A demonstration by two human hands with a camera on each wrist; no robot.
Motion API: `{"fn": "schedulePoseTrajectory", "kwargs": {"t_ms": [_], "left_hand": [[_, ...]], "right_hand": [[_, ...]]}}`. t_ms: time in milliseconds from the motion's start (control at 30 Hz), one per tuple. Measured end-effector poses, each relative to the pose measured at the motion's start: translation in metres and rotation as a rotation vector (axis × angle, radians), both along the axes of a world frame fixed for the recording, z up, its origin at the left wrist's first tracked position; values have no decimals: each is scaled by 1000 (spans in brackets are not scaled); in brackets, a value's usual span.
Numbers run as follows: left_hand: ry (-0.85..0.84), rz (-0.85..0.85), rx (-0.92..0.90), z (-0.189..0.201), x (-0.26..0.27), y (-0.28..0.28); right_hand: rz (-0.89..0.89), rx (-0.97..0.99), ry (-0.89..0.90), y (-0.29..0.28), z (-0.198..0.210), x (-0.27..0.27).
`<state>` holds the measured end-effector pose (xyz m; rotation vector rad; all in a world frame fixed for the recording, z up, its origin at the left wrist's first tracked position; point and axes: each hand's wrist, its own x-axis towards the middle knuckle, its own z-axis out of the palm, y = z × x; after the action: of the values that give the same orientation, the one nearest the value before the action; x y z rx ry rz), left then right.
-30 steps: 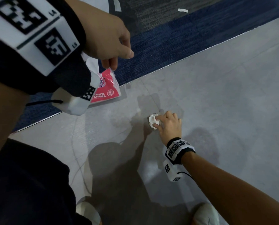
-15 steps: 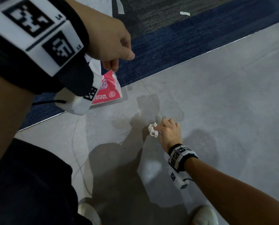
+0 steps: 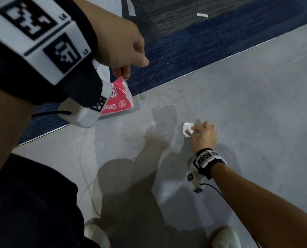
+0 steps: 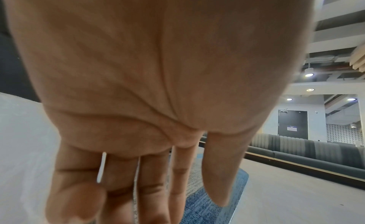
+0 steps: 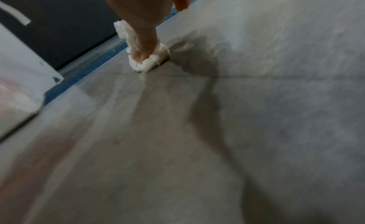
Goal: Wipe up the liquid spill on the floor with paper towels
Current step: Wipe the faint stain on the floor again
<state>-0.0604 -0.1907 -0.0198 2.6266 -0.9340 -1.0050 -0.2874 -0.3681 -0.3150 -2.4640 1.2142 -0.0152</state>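
Dark fabric filled the near lower left of the head view, and two pale shoes (image 3: 225, 238) were cut off by the bottom edge. Blur softened the right wrist view, so wet patches on the grey floor (image 3: 256, 97) were hard to tell from shadow. Further out, the right hand (image 3: 203, 136) pressed a crumpled white paper towel (image 3: 187, 129) onto the floor, fingers curled round it; most of the wad was hidden beneath them. The left hand (image 3: 118, 42) hung above, fingers loosely curled, holding nothing that could be seen, and partly hid the pink paper towel pack (image 3: 117, 100) lying at the edge of the blue carpet (image 3: 184, 51).
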Motion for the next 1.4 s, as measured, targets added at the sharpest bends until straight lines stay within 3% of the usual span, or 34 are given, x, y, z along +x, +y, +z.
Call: {"fn": "schedulePoseTrajectory", "kwargs": {"t_ms": [267, 533, 1000, 1200, 1400], "left_hand": [[10, -6, 4, -2, -1, -1], [12, -5, 0, -3, 1, -2], [8, -15, 30, -3, 5, 10], [-19, -21, 27, 1, 3, 11], [-21, -5, 9, 3, 4, 11]], "right_hand": [[162, 8, 30, 39, -3, 2], [349, -2, -40, 38, -5, 0], [801, -267, 31, 27, 2, 13], [683, -378, 95, -9, 12, 48], [460, -308, -83, -34, 40, 75]]}}
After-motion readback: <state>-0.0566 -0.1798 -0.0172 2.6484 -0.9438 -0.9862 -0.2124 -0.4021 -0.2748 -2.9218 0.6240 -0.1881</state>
